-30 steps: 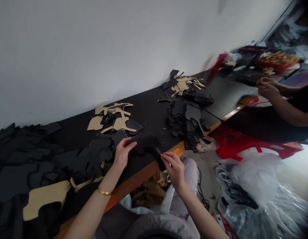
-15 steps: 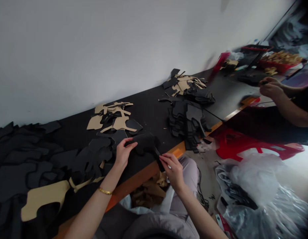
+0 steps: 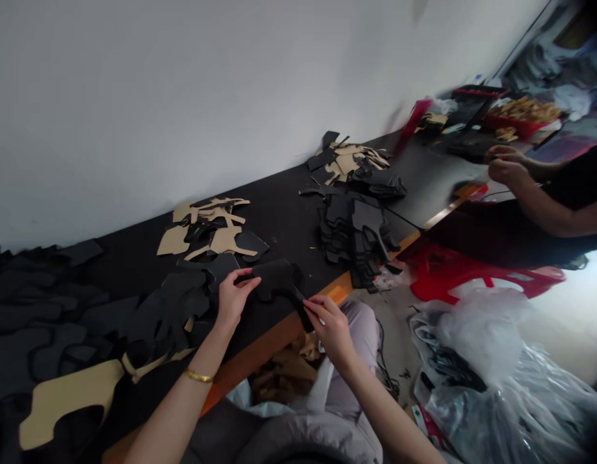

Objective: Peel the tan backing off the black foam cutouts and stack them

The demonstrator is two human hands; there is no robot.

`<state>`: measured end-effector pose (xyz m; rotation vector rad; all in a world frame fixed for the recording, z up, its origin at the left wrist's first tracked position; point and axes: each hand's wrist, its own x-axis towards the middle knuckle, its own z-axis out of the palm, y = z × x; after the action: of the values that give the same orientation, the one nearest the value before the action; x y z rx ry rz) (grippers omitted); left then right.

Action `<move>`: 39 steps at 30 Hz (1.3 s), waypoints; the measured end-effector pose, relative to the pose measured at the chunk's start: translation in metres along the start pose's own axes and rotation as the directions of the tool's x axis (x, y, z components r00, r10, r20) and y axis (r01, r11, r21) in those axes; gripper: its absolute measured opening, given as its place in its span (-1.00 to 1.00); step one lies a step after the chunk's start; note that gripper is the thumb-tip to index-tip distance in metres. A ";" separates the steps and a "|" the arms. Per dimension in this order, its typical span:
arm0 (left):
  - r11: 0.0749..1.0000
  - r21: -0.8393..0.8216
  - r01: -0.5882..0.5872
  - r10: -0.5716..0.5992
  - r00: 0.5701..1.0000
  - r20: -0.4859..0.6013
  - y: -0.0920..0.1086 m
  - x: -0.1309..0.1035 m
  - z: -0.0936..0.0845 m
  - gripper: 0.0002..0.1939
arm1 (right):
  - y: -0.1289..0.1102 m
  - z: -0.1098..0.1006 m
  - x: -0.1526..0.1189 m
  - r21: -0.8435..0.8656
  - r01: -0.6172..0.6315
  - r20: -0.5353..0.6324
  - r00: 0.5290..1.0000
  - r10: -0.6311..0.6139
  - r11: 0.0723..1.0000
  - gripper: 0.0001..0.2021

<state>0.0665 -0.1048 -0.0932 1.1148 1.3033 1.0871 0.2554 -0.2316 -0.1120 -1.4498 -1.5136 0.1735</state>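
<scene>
A black cut-out piece [image 3: 274, 276], flat with a curved strip on one side, is held between my two hands over the table's front edge. My left hand [image 3: 235, 298] pinches its left side between thumb and fingers. Lower right, my right hand [image 3: 330, 325] grips the narrow strip with its fingertips. Just left of my left hand lie dark cut pieces [image 3: 175, 299] in a loose heap. Behind the held piece is a pile of tan and black pieces [image 3: 225, 238].
Stacked black pieces [image 3: 360, 232] lie right of my hands, with a mixed pile [image 3: 349, 161] behind. A tan piece [image 3: 71, 399] is at front left. Below the edge sits a bag of brown scraps [image 3: 283, 374]. Another person's hands [image 3: 505, 164] work at right, near a red stool [image 3: 433, 274].
The view has turned slightly right, so the surroundings sit further left. Both hands keep their hold on the black piece, whose face now shows a little more clearly.
</scene>
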 end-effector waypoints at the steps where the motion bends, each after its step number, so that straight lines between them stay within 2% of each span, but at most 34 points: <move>1: 1.000 0.009 0.001 -0.001 1.000 -0.002 0.000 0.000 0.000 -0.54 | 0.000 -0.001 0.000 -0.011 -0.001 0.021 1.000 0.001 1.000 -0.79; 9: 0.999 0.044 0.007 -0.008 1.000 0.012 -0.001 0.000 -0.001 -0.53 | -0.004 -0.005 0.007 -0.140 0.063 0.202 0.979 -0.034 0.988 -0.75; 17: 0.999 0.046 0.003 -0.004 1.000 0.017 -0.001 0.000 -0.001 -0.54 | -0.009 -0.009 0.015 -0.192 0.082 0.312 0.950 -0.018 0.978 -0.76; 20: 0.999 0.037 0.030 -0.031 0.999 0.017 -0.001 0.000 -0.001 -0.54 | -0.012 -0.013 0.020 -0.160 0.052 0.294 0.956 -0.003 0.986 -0.76; 25: 0.998 -0.002 0.057 -0.057 0.998 0.024 -0.001 0.003 -0.003 -0.53 | -0.017 -0.016 0.029 -0.049 -0.034 0.139 0.989 0.041 0.998 -0.77; 34: 0.997 -0.030 0.067 -0.066 0.996 0.052 0.002 0.000 -0.002 -0.52 | -0.007 -0.010 0.012 -0.015 -0.030 0.192 0.981 0.032 0.999 -0.74; 39: 0.997 0.048 0.053 -0.057 0.996 0.074 0.003 0.005 -0.004 -0.54 | -0.007 -0.011 0.011 -0.023 -0.041 0.217 0.975 0.045 0.999 -0.75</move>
<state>0.0625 -0.0997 -0.0906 1.1368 1.2973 0.9698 0.2607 -0.2295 -0.0963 -1.5175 -1.6633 0.3553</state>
